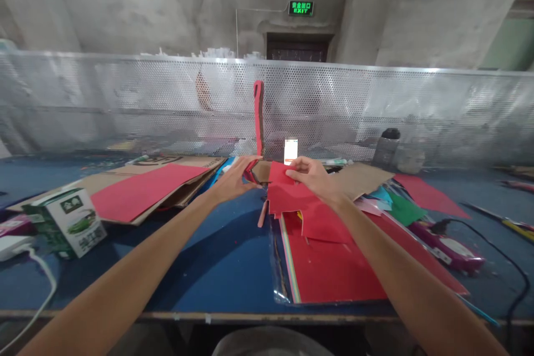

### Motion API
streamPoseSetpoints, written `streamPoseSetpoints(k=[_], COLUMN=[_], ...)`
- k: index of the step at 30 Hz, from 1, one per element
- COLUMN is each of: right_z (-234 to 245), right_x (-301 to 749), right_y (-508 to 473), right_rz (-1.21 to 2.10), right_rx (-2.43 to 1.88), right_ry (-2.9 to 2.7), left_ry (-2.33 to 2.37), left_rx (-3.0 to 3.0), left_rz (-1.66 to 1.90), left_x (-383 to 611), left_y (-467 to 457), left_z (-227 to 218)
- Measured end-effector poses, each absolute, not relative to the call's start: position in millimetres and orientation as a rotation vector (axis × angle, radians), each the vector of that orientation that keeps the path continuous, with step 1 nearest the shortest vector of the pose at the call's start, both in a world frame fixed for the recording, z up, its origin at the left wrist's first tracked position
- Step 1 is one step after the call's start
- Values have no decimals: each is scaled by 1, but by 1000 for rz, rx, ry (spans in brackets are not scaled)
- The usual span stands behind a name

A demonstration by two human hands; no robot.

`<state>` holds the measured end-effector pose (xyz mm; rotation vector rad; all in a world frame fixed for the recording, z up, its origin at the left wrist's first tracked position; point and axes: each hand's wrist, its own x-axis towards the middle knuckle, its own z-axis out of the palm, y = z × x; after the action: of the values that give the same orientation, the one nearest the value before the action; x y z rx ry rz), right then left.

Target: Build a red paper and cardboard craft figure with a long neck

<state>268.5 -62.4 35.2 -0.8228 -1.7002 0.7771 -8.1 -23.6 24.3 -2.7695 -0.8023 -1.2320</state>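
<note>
Both my arms reach forward over a blue table (217, 256). My left hand (234, 177) is closed round a small folded red piece (251, 170) with a dark edge. My right hand (312, 174) pinches the top edge of a cut red paper piece (287, 194) with thumb and fingers. That piece lies over a stack of red and coloured paper sheets (334, 267) in a clear plastic sleeve. A pink stick (262, 214) lies beside the stack, just below my hands.
Cardboard with a red sheet (137, 192) lies at left, a green-and-white carton (67, 222) and a white cable at far left. A tall red strip (258, 117) stands against the perforated metal screen (125, 100). A pink glue gun (446, 245) with black cord and coloured scraps lie right.
</note>
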Motion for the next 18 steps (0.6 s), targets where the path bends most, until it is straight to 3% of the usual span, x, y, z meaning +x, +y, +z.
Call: streamPoseSetpoints(k=[18], right_z=[31], right_x=[255], right_y=[-64], right_rz=[531], right_rx=[-854], right_ry=[-1812], left_ry=[-754], left_rx=[-2928], left_rz=[-1316], left_x=[13], left_y=[-34], left_z=[13])
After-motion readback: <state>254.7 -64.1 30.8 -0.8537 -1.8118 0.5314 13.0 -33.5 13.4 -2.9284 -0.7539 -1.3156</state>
